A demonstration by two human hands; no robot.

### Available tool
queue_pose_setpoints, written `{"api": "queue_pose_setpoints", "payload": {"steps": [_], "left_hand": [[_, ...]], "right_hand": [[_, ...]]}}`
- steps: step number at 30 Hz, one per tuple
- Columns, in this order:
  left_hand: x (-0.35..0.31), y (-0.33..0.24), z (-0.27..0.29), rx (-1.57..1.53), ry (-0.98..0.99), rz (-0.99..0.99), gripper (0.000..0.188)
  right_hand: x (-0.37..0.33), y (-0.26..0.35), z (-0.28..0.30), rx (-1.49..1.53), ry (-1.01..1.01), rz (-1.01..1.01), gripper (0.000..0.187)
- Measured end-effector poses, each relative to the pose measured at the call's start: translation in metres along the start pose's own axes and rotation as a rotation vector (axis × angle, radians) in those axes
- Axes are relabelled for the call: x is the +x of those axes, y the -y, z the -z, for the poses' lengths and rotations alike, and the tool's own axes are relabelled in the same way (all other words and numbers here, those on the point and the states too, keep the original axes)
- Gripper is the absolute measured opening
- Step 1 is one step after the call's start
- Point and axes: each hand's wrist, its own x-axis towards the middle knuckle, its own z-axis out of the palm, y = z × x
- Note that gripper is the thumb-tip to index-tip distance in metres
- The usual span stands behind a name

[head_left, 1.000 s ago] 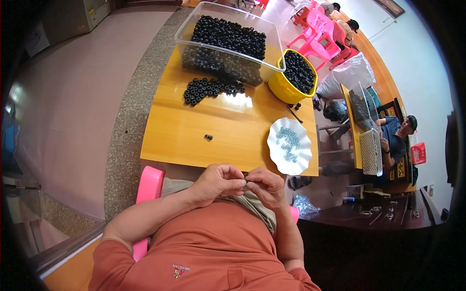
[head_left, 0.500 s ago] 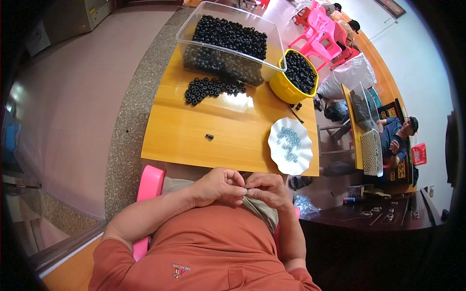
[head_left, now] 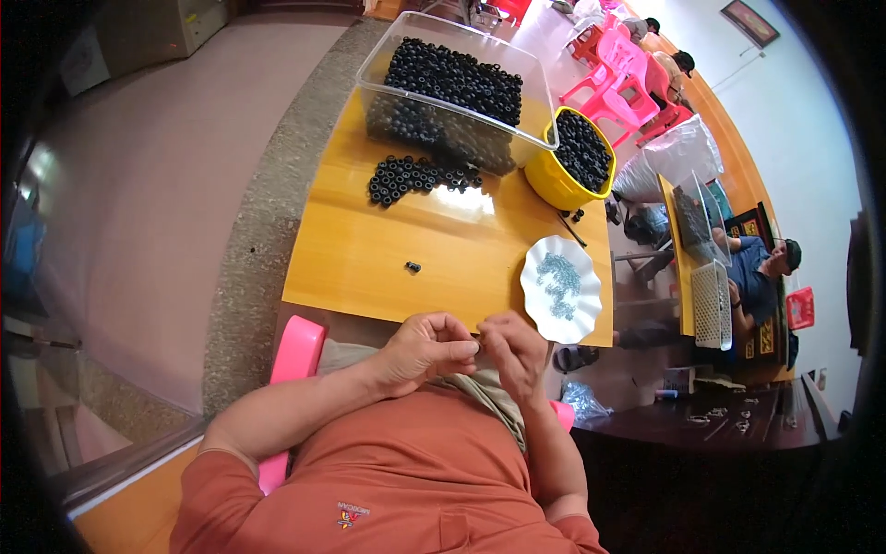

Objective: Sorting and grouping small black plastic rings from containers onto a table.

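Near the table (head_left: 360, 263), the left hand (head_left: 432, 351) seemingly pinches a small, mostly hidden piece (head_left: 478, 339), probably light, stiff, best held by its sides; the right hand (head_left: 513, 355) curls nearly closed beside it, grip unclear.

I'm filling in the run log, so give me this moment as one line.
left hand: bent, grip unclear | right hand: curled close by, grip unclear | table: small black piece, white plate, yellow tub, clear bin
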Motion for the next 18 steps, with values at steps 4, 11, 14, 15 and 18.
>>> {"api": "queue_pose_setpoints", "payload": {"steps": [4,11,14,15,18], "left_hand": [[-0.001,0.002,0.000,0.050,0.072,-0.007,0.010],[-0.005,-0.004,-0.004,0.124,0.131,-0.009,0.012],[-0.005,-0.005,-0.004,0.131,0.133,-0.017,0.013],[-0.005,-0.005,-0.004,0.139,0.135,-0.017,0.013],[-0.004,-0.006,-0.002,0.122,0.136,-0.006,0.012]], "right_hand": [[0.049,-0.017,-0.017,-0.139,-0.052,0.108,0.015],[0.094,-0.014,-0.060,-0.520,0.167,0.201,0.026],[0.102,-0.012,-0.066,-0.720,0.210,0.238,0.023],[0.102,-0.014,-0.066,-0.726,0.228,0.234,0.022],[0.103,-0.018,-0.064,-0.725,0.264,0.226,0.017]]}}
